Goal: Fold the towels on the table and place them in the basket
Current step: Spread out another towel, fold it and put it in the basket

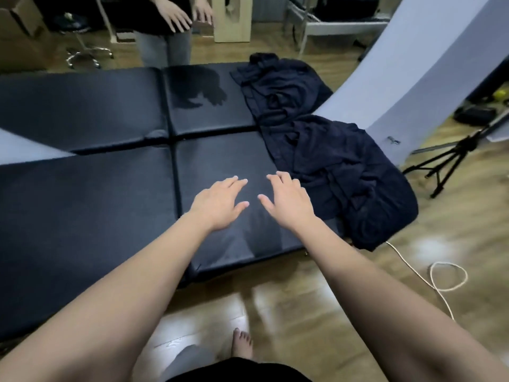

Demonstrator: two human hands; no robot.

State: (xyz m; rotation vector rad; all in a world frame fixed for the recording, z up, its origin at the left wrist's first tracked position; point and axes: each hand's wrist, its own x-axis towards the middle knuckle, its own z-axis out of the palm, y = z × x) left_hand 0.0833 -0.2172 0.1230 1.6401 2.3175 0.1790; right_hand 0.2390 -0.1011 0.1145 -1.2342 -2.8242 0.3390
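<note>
One black padded table (pixel 82 205), four cushion sections. Two dark navy towels, crumpled, lie along its right side: one (pixel 281 86) far, one (pixel 349 175) near. Two hands hover palm-down, fingers spread, grasping nothing: left hand (pixel 217 208), right hand (pixel 289 202) just beside the near towel.

You can read no text, label, brand or number anywhere here; the blurred background perhaps hides some small print.

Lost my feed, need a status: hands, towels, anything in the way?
Left hand and right hand open, no grip. Dark towels heaped, unfolded, at right. Basket not in view. Second person across table.
</note>
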